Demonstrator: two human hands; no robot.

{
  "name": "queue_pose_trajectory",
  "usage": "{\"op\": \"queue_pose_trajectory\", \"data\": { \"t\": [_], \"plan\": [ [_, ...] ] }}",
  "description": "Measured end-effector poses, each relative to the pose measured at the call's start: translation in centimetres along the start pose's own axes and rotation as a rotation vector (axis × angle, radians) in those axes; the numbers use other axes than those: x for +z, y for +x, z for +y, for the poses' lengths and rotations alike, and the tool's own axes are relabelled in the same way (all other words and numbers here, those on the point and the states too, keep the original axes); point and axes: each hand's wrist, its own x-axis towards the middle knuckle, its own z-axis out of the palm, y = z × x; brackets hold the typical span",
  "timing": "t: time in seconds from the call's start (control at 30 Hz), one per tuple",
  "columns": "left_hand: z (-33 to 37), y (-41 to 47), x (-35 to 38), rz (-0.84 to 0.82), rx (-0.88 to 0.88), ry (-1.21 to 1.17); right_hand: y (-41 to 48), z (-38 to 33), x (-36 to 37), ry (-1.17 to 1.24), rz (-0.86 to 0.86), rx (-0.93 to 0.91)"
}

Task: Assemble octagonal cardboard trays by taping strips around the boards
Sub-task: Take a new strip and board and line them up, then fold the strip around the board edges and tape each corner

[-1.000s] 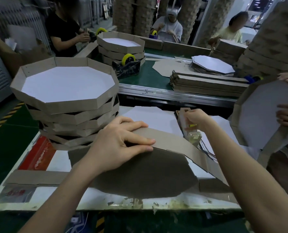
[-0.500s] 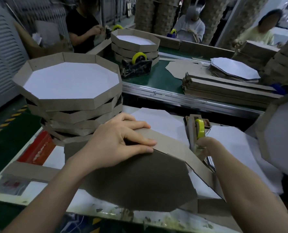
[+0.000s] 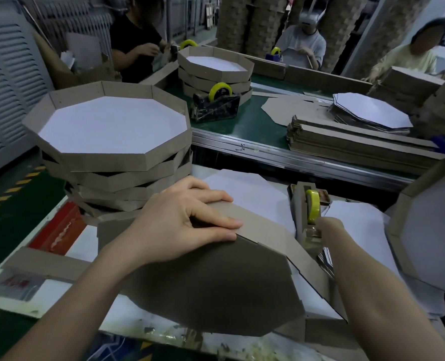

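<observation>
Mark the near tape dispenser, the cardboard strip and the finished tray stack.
tape dispenser (image 3: 313, 205), head view, on its yellow tape roll.
cardboard strip (image 3: 264, 225), head view, on its bare brown face.
tray stack (image 3: 106, 160), head view, on the top tray's front wall.

The white desk (image 3: 83, 243) carries a stack of octagonal trays (image 3: 112, 162). Right of the stack lie white sheets (image 3: 252, 194) and a tape dispenser (image 3: 307, 214); in front of it lie a brown board (image 3: 216, 290) and a loose strip (image 3: 44, 261).
</observation>
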Motion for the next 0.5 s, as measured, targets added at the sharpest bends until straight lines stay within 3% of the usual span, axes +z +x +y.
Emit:
{"op": "queue_pose_trajectory", "data": {
  "t": [0.07, 0.27, 0.5],
  "plan": [
    [0.0, 0.1, 0.0, 0.0, -0.001, 0.004, 0.5, -0.5, -0.5, -0.022, 0.068, 0.027],
    [-0.1, 0.4, 0.1, 0.001, -0.016, 0.011, 0.4, -0.7, -0.9, 0.061, -0.041, 0.113],
    [-0.1, 0.6, 0.2, 0.004, -0.012, 0.017, -0.8, -0.3, -0.7, 0.38, -0.042, 0.068]
  ]
}}
